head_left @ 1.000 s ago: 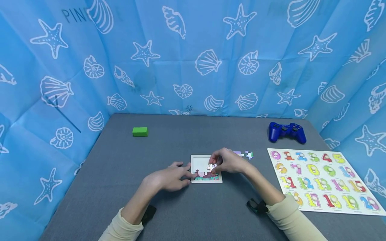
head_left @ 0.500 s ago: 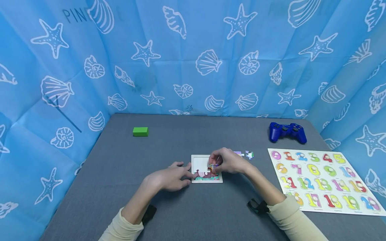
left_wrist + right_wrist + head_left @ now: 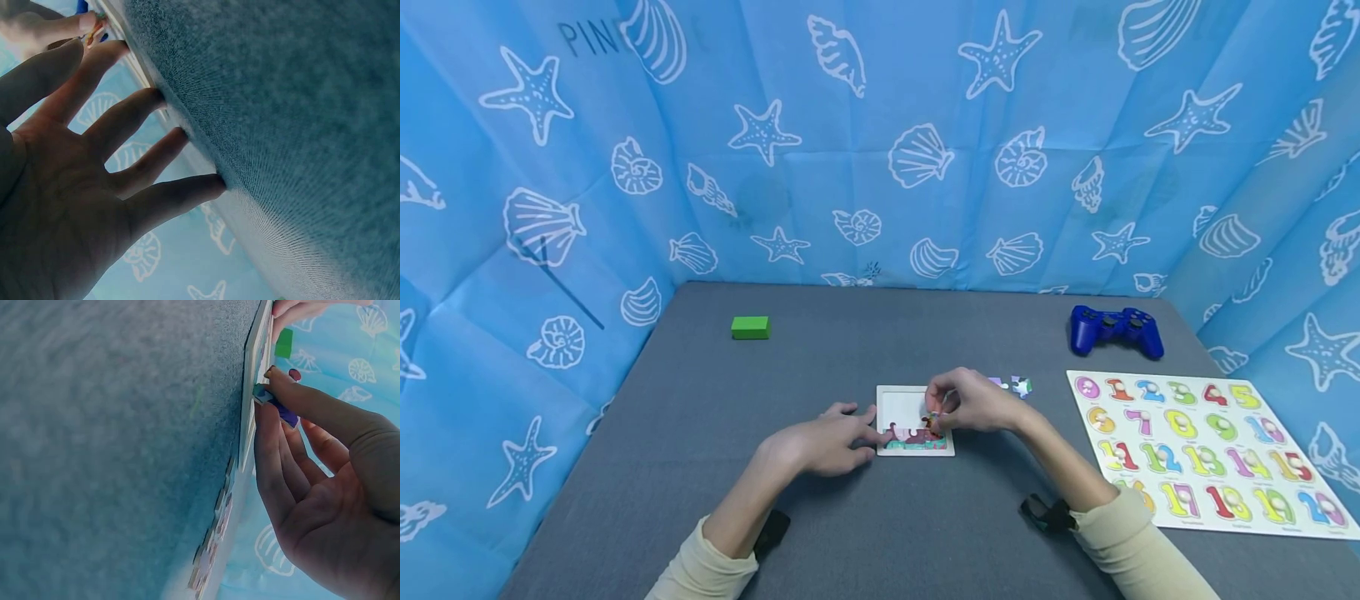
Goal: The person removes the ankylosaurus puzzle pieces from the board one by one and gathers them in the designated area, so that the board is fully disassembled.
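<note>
A small white puzzle tray (image 3: 895, 407) lies on the table, its lower part filled with joined pink, brown and green pieces. My right hand (image 3: 973, 402) pinches a puzzle piece (image 3: 286, 414) between thumb and fingers over the tray's right side; purple, blue and orange show on it. Fingers hide most of that piece in the head view. My left hand (image 3: 827, 440) rests with spread fingers at the tray's left edge, its fingertips (image 3: 153, 97) down on the table and tray side.
Several loose puzzle pieces (image 3: 1021, 385) lie just beyond my right hand. A number board (image 3: 1206, 450) covers the right side. A blue game controller (image 3: 1116, 331) sits at the back right, a green block (image 3: 751, 327) at the back left. A blue curtain (image 3: 850, 150) hangs behind.
The pinched piece showed a pale face a second ago and shows orange and purple now. My right hand has shifted slightly right. The left hand stays at the tray.
</note>
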Demonstrator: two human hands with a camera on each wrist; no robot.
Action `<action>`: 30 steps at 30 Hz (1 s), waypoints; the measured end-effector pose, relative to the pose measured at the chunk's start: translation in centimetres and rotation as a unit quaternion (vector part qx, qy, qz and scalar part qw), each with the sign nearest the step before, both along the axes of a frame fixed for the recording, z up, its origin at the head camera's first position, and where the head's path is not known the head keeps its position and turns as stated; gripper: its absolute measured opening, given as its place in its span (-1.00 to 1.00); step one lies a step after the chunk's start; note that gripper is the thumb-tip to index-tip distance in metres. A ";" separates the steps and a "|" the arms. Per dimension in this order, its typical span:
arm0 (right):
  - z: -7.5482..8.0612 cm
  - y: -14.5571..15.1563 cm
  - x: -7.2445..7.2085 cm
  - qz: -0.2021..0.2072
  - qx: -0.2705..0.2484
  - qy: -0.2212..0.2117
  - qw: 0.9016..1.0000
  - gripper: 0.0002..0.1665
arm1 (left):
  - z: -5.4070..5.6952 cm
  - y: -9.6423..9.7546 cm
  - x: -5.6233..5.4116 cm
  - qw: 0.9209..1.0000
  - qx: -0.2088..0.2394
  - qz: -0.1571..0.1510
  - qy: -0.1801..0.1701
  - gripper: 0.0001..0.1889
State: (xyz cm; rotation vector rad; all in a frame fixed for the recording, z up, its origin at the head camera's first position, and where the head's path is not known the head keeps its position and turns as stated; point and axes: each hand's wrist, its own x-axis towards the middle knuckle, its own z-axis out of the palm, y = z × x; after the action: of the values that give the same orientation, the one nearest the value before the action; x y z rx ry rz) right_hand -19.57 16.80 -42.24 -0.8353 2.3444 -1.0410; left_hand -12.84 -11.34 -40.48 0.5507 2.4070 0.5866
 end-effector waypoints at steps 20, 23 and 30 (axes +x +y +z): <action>0.3 5.6 0.5 -0.074 -0.068 -0.051 0.994 -0.67 | -0.1 0.0 -0.1 1.000 -0.002 0.002 -0.010 -0.57; 0.7 6.5 0.7 -0.081 -0.067 -0.054 0.993 -0.64 | -0.1 0.0 -0.1 1.000 -0.001 0.002 -0.009 -0.57; 1.1 8.7 0.9 -0.109 -0.048 -0.043 0.992 -0.63 | -0.1 0.1 -0.1 1.000 -0.002 0.001 -0.008 -0.57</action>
State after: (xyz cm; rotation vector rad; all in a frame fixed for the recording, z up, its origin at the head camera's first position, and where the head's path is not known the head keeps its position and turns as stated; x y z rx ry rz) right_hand -18.66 25.55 -41.13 -0.5629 2.3660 -1.2614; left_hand -12.96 -11.23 -40.57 0.5392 2.3934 0.5856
